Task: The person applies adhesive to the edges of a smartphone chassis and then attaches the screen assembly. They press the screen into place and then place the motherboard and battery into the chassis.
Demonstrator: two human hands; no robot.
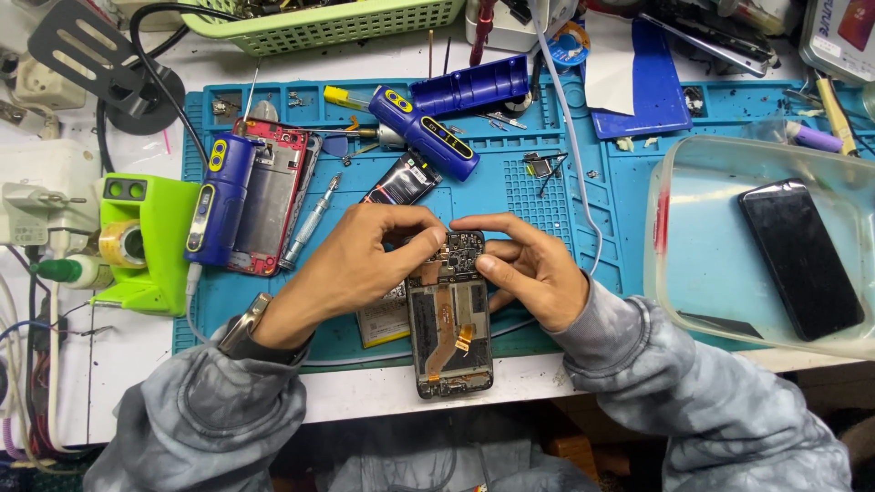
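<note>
The white counter [383,392] carries a blue work mat [547,196] that covers most of its middle, leaving a bare strip along the near edge and a crowded band of cables and plugs on the left. At the right, a clear plastic tray [674,301] sits over the mat's right end and holds a black phone [800,258]; its left wall stands near the right hand, so room on that side is narrow. At the mat's left edge is a green holder [150,241], and just beside it an opened red phone frame [273,196] with a blue electric screwdriver [217,200] lying across it. A second blue driver [421,132] lies farther back, with loose small parts around it.

The opened phone [450,337] lies in the middle, its lower end overhanging the mat's near edge onto the counter. The left hand [360,260] pinches the small circuit board [460,251] at the phone's top end between thumb and fingers. The right hand [529,264] grips the same board from the other side, fingertips curled on it. A battery [383,323] lies partly under the left hand, touching the phone's left edge.
</note>
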